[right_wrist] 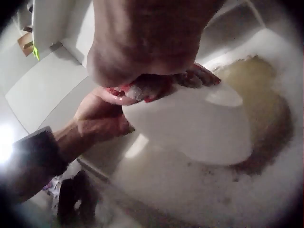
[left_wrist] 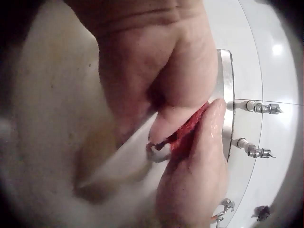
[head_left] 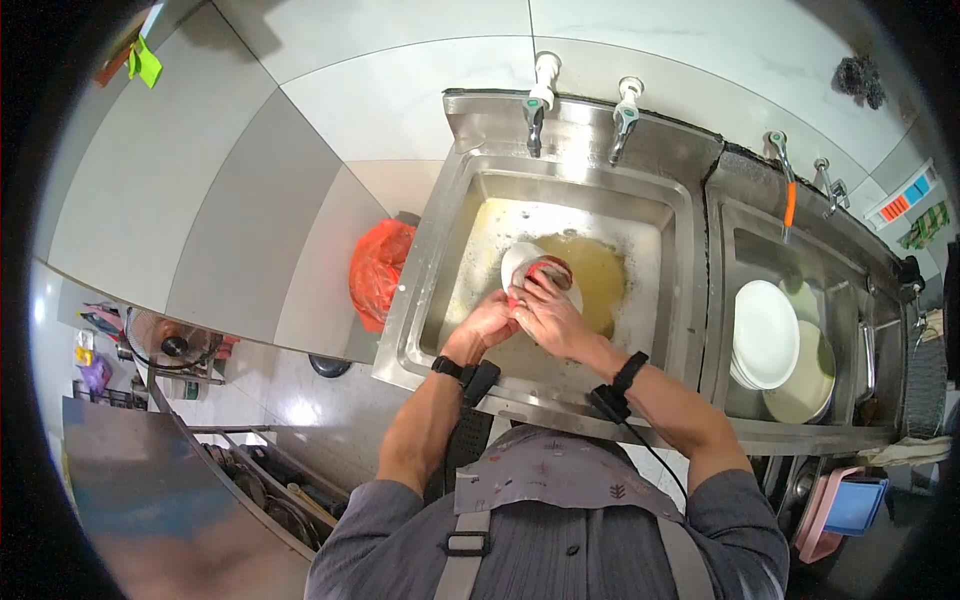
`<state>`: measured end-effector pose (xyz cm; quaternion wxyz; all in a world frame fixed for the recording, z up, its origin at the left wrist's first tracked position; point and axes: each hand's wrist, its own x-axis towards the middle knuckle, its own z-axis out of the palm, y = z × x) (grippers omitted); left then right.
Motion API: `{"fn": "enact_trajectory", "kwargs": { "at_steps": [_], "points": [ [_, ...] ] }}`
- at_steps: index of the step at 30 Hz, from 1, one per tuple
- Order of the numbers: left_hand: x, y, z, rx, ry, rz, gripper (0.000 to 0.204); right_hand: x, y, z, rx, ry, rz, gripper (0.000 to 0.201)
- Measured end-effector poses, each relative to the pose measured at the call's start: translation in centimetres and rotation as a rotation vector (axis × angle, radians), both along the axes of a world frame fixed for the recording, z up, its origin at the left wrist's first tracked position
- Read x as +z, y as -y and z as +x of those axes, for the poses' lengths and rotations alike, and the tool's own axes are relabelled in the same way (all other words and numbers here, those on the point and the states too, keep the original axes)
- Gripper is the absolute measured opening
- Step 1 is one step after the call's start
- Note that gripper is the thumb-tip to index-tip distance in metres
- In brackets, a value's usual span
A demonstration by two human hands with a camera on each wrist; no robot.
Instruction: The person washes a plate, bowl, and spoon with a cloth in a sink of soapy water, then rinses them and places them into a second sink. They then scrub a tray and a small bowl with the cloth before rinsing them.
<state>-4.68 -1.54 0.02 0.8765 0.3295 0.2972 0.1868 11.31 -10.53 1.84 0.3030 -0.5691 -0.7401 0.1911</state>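
Observation:
Over the left sink basin (head_left: 455, 290), my two hands meet at a smooth white dish (right_wrist: 190, 126). My left hand (head_left: 487, 318) grips the dish at its edge. In my right hand (head_left: 550, 322) is a wet red scrubbing cloth (left_wrist: 187, 132), pressed against the dish. Seen from the right wrist, the dish is tilted, its broad white side facing the camera; the hands cover its upper edge. Yellowish water (head_left: 608, 280) with suds lies in the basin below.
Two taps (head_left: 535, 125) stand at the sink's back edge. In the right basin are stacked white plates (head_left: 766, 335) and a cream dish (head_left: 808, 375). A red plastic bag (head_left: 380, 275) sits left of the sink. An orange-tipped tap (head_left: 789, 205) hangs over the right basin.

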Motion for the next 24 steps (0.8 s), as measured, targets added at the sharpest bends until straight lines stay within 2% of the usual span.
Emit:
{"fn": "enact_trajectory", "kwargs": {
  "at_steps": [2,4,6,8,9,10,12,13,14,16,20,21,22,23,24],
  "points": [
    [0.0,0.3,-0.3,-0.024,-0.029,0.058,0.043,-0.1,-1.5,0.4,0.02,0.056,0.047,0.055],
    [0.3,0.5,-0.4,-0.077,-0.085,0.173,0.045,1.9,-3.1,0.8,0.004,0.159,-0.098,0.051],
    [1.0,0.7,-0.5,-0.081,-0.08,0.133,0.046,2.7,-4.9,1.5,-0.003,0.147,-0.118,0.053],
    [1.8,1.1,-0.7,-0.088,-0.071,0.05,0.048,3.1,-5.8,2.6,-0.12,0.067,-0.214,0.056],
    [1.8,1.2,-0.9,-0.084,-0.071,0.05,0.048,1.1,-6.6,3.1,-0.209,-0.005,-0.127,0.052],
    [1.6,1.4,-1.1,-0.073,-0.037,0.044,0.049,-0.2,-7.0,3.7,-0.205,-0.005,-0.127,0.052],
    [1.8,1.5,-1.2,-0.062,-0.001,0.037,0.05,-3.1,-7.8,5.8,-0.312,-0.208,-0.185,0.052],
    [2.2,1.7,-1.2,-0.048,0.032,0.028,0.051,-8.9,-9.0,8.5,-0.143,0.084,0.142,0.057],
    [2.4,1.7,-1.2,-0.035,0.065,0.019,0.052,-7.3,-8.2,8.3,-0.143,0.086,0.142,0.057],
    [2.2,1.2,-1.2,-0.015,0.053,0.004,0.05,-2.4,-5.3,7.5,-0.449,-0.614,-0.518,0.059],
    [1.7,0.8,-0.9,0.051,0.035,0.008,0.043,-6.7,-3.5,8.0,-0.507,-0.573,-0.53,0.063],
    [1.5,0.7,-0.5,0.046,0.039,0.012,0.043,-7.5,-3.1,7.9,-0.557,-0.637,-0.533,0.069],
    [1.1,0.8,-0.4,0.086,0.043,0.02,0.041,-7.5,-2.3,7.4,-0.609,-0.704,-0.542,0.077],
    [0.7,0.7,-0.2,0.127,0.05,0.031,0.038,-7.5,-1.7,6.7,-0.615,-0.706,-0.537,0.077],
    [0.7,0.6,0.1,0.12,0.052,0.033,0.038,-6.3,-1.0,5.2,-0.709,-0.777,-0.671,0.075]
  ]
}}
